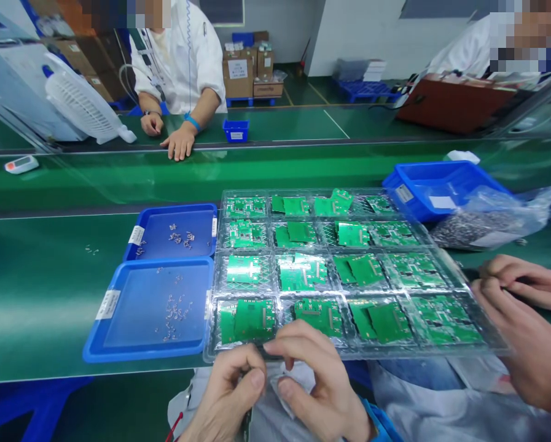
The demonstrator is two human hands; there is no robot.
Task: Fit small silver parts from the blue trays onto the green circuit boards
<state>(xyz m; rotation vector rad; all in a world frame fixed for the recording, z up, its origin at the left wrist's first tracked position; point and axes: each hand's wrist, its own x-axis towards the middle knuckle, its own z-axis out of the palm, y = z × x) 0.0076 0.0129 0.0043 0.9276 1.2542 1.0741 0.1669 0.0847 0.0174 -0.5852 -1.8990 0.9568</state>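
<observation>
My left hand is at the near edge of a clear plastic tray, its fingers curled and thumb pressed in. Whatever it pinches is hidden by the fingers. Close beside it, my right hand has its thumb and forefinger apart, the forefinger reaching toward the left hand; nothing shows clearly between them. Green circuit boards fill the tray's compartments, some overlapping. Left of the tray lie two shallow blue trays, a nearer one and a farther one, both holding small metal parts.
A co-worker's hands are at the tray's right side. Behind them are a blue bin and a plastic bag of small parts. Across the green belt, another person's hands rest near a small blue box.
</observation>
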